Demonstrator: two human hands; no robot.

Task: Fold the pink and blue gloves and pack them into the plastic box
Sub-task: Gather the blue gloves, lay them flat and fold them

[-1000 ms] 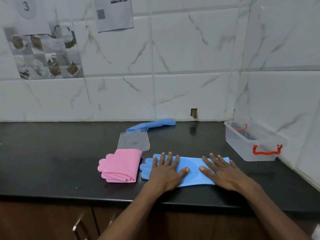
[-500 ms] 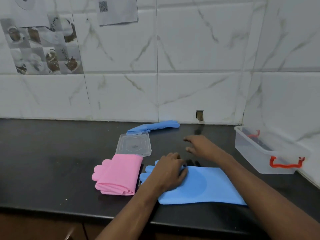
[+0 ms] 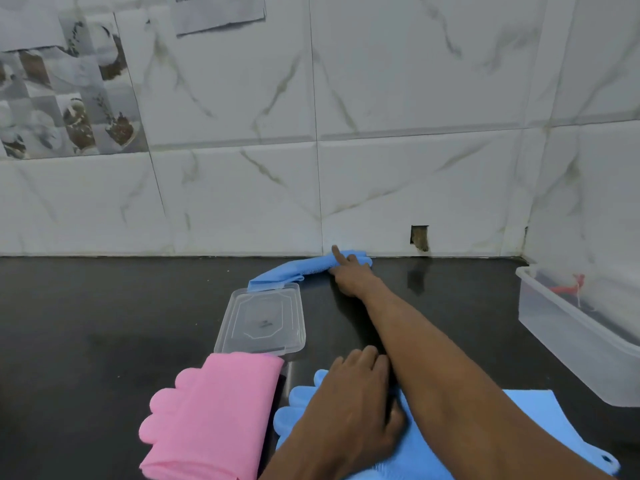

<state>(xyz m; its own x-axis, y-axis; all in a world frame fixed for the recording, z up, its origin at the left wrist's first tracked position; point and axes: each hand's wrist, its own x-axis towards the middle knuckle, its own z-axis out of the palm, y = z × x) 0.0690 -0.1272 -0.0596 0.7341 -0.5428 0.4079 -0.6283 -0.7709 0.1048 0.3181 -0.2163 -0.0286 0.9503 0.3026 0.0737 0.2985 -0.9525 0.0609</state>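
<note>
Against the wall, the right hand (image 3: 349, 277) grips the far blue glove (image 3: 304, 270), fingers clamped. Left hand (image 3: 349, 410) presses the near blue glove (image 3: 540, 420) flat, fingers together.

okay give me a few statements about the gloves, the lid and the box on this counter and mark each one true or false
1. The right hand reaches the far blue glove by the wall. True.
2. The pink glove lies inside the plastic box. False: it sits folded on the counter.
3. The left hand rests on the near blue glove. True.
4. The clear lid covers the box. False: it lies on the counter, behind the pink glove.
</note>
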